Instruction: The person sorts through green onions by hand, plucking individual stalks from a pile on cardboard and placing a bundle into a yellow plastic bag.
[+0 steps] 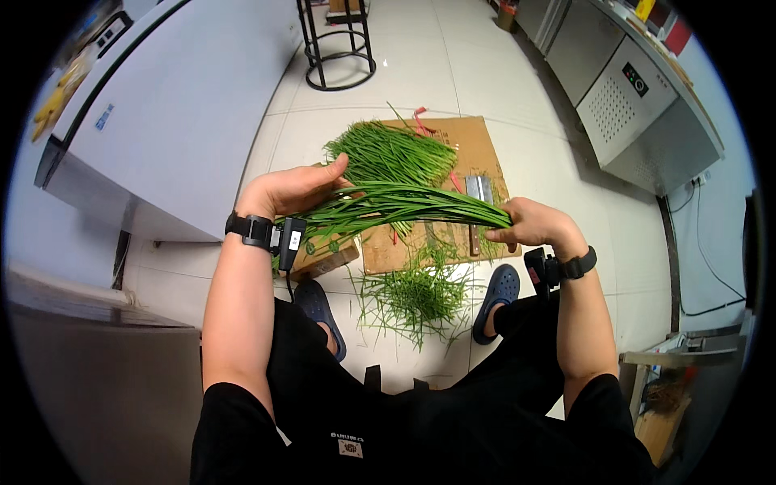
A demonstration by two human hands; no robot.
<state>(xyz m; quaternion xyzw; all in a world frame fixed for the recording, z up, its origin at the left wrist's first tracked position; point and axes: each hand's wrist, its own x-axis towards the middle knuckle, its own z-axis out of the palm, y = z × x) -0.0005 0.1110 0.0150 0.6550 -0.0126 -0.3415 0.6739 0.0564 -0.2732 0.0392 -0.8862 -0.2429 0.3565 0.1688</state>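
Observation:
A bunch of green garlic chives (418,205) stretches between my hands above a flat cardboard sheet (388,251). My right hand (530,225) grips its paler end. At the leafy end, my left hand (303,189) is around or under the stalks with the thumb raised; its fingers are mostly hidden. Behind the held bunch, a large pile of chives (391,151) lies on the cardboard. A cleaver (479,189) with a wooden handle rests near my right hand, partly covered by the bunch. Loose chive scraps (424,297) lie between my feet.
A cardboard box (324,260) stands by my left foot. A white appliance (182,109) is at the left, a stainless steel counter unit (630,103) at the right. A black metal stool (339,54) stands ahead. Pink ties (419,118) lie by the pile.

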